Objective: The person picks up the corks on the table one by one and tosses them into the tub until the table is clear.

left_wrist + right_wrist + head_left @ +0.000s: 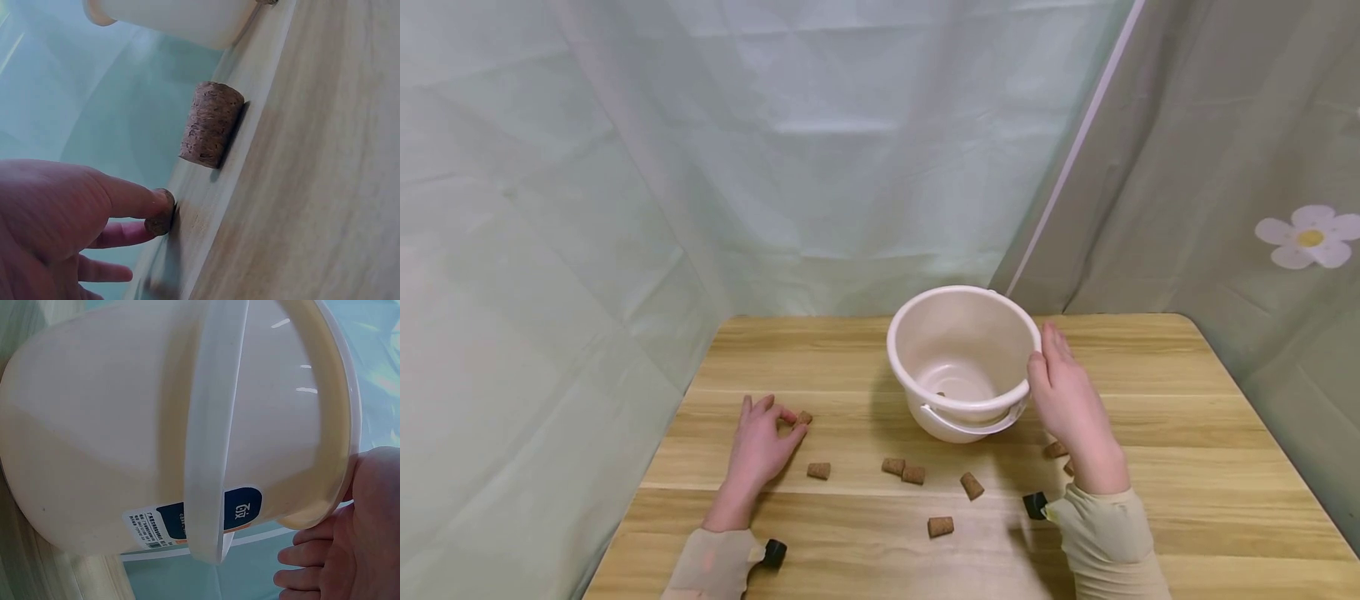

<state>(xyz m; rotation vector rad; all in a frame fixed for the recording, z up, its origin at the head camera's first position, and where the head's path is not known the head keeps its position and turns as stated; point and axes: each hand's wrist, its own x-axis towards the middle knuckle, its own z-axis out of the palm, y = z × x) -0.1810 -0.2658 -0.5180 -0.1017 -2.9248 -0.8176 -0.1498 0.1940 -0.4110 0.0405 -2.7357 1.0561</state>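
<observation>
My left hand (758, 442) pinches a small cork (161, 212) between thumb and forefinger, low over the left side of the table; its other fingers stretch out behind. Nearby lies a tapered cork (212, 125), also seen in the head view as a cork (819, 471) right of the left wrist. A white bucket (958, 429) stands upright right of centre, its handle (973, 427) hanging down at the front. My right hand (1067, 392) holds the bucket's right rim, thumb at the edge and fingers below it outside. A bit of cork (941, 393) shows inside the bucket.
In front of the bucket lie several loose corks, among them a touching pair (903, 470), a tilted cork (972, 486) and the nearest cork (941, 526). More corks (1056, 450) lie partly behind the right wrist. Curtains (865, 167) hang around the wooden table (1187, 483).
</observation>
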